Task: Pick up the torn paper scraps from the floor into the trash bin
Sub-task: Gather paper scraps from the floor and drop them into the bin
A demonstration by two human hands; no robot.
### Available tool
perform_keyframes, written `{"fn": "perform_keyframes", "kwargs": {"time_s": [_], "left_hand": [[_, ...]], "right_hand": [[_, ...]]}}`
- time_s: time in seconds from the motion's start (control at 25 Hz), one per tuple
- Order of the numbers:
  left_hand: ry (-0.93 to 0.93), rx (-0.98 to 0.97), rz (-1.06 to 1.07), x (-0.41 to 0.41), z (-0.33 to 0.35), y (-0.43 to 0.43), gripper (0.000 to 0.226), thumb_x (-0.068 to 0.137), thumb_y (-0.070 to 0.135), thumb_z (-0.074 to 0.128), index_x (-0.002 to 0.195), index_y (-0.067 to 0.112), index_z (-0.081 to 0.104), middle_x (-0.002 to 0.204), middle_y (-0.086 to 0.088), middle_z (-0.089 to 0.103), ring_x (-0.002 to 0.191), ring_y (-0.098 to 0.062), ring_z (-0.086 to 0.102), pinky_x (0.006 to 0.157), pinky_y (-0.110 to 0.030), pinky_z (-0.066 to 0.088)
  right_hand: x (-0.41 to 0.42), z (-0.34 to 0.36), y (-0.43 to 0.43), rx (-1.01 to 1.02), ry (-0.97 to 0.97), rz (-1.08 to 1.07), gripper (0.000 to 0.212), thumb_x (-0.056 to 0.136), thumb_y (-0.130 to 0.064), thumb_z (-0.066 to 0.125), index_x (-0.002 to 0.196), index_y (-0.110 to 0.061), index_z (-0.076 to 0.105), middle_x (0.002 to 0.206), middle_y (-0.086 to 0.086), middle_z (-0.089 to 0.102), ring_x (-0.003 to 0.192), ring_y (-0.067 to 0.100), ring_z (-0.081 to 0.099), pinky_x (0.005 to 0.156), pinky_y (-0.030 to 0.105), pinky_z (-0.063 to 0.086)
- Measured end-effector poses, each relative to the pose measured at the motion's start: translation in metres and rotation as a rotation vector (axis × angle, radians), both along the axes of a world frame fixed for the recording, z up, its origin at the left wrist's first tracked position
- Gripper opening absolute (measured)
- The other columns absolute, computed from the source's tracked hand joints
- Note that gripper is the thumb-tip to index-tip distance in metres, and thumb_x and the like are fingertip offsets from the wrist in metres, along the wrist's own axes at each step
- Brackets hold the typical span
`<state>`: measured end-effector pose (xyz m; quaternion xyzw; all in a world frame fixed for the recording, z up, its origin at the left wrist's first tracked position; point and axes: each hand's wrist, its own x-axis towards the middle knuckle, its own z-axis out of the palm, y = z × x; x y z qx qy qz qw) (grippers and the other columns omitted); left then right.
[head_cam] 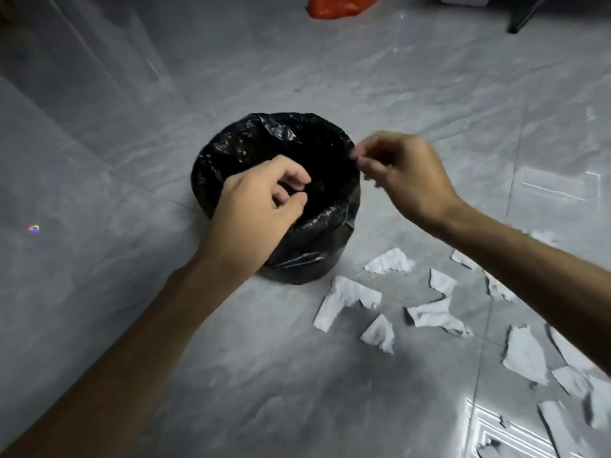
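A small round trash bin point(314, 259) lined with a black plastic bag point(231, 150) stands on the grey floor at the middle of the view. My left hand point(254, 209) hovers over the bin's near rim, fingers curled loosely, nothing visible in it. My right hand point(406, 176) is at the bin's right rim, fingertips pinched at the edge of the bag. Several white torn paper scraps point(347, 299) lie on the floor to the right of the bin, some under my right forearm.
The floor point(132, 259) is glossy grey marble-look tile. An orange plastic bag point(337, 4) lies at the far top edge. A dark furniture leg point(522, 18) stands at the top right. More scraps point(525, 355) spread toward the lower right corner.
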<state>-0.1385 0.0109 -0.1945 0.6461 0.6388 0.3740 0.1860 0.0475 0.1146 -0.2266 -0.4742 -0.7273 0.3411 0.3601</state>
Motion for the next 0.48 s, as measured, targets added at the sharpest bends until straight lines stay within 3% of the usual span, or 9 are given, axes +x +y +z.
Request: {"fn": "perform_keyframes", "kwargs": {"time_s": [0.08, 0.16, 0.24, 0.32, 0.4, 0.48], "left_hand": [[-0.018, -0.089, -0.137, 0.022, -0.014, -0.001, 0.013, 0.083, 0.01, 0.067, 0.092, 0.019, 0.067, 0.082, 0.006, 0.067, 0.066, -0.007, 0.06, 0.063, -0.016, 0.049], [0.062, -0.225, -0.292, 0.045, -0.043, -0.001, 0.014, 0.082, 0.018, 0.069, 0.095, 0.023, 0.067, 0.085, 0.007, 0.067, 0.067, -0.007, 0.06, 0.065, -0.015, 0.049], [0.157, -0.376, -0.427, 0.062, -0.081, -0.001, 0.022, 0.081, 0.023, 0.069, 0.102, 0.023, 0.065, 0.094, 0.006, 0.067, 0.072, -0.006, 0.059, 0.07, -0.019, 0.047], [0.319, -0.487, -0.475, 0.072, -0.123, -0.002, 0.035, 0.081, 0.023, 0.068, 0.115, 0.023, 0.058, 0.114, 0.002, 0.064, 0.088, -0.012, 0.06, 0.079, -0.025, 0.045], [0.587, -0.528, -0.434, 0.073, -0.161, -0.003, 0.048, 0.083, 0.028, 0.066, 0.127, 0.024, 0.046, 0.128, -0.001, 0.052, 0.109, -0.024, 0.057, 0.084, -0.035, 0.045], [0.745, -0.559, -0.387, 0.075, -0.189, -0.002, 0.055, 0.083, 0.03, 0.066, 0.131, 0.02, 0.04, 0.129, -0.007, 0.045, 0.116, -0.031, 0.054, 0.082, -0.04, 0.047]], "right_hand": [[0.044, -0.036, -0.031, -0.042, -0.058, -0.08, 0.012, 0.083, -0.016, 0.062, 0.078, -0.027, 0.065, 0.07, -0.005, 0.068, 0.057, 0.0, 0.057, 0.063, 0.018, 0.047], [0.075, -0.085, -0.075, -0.172, -0.295, 0.004, 0.014, 0.081, -0.012, 0.066, 0.084, -0.026, 0.067, 0.079, -0.002, 0.068, 0.062, 0.005, 0.06, 0.068, 0.023, 0.049], [0.083, -0.131, -0.118, -0.286, -0.58, 0.23, 0.03, 0.082, -0.019, 0.066, 0.112, -0.024, 0.066, 0.11, 0.004, 0.063, 0.089, 0.021, 0.066, 0.08, 0.031, 0.051], [0.077, -0.168, -0.145, -0.27, -0.753, 0.333, 0.047, 0.088, -0.024, 0.057, 0.134, -0.029, 0.049, 0.132, 0.001, 0.048, 0.109, 0.027, 0.058, 0.084, 0.035, 0.048], [0.07, -0.182, -0.152, -0.181, -0.717, 0.278, 0.035, 0.091, -0.018, 0.05, 0.126, -0.024, 0.053, 0.128, 0.001, 0.05, 0.112, 0.027, 0.057, 0.079, 0.036, 0.047], [0.075, -0.185, -0.153, -0.149, -0.682, 0.287, 0.023, 0.09, -0.017, 0.051, 0.112, -0.021, 0.059, 0.121, 0.0, 0.058, 0.111, 0.025, 0.059, 0.08, 0.034, 0.047]]}}
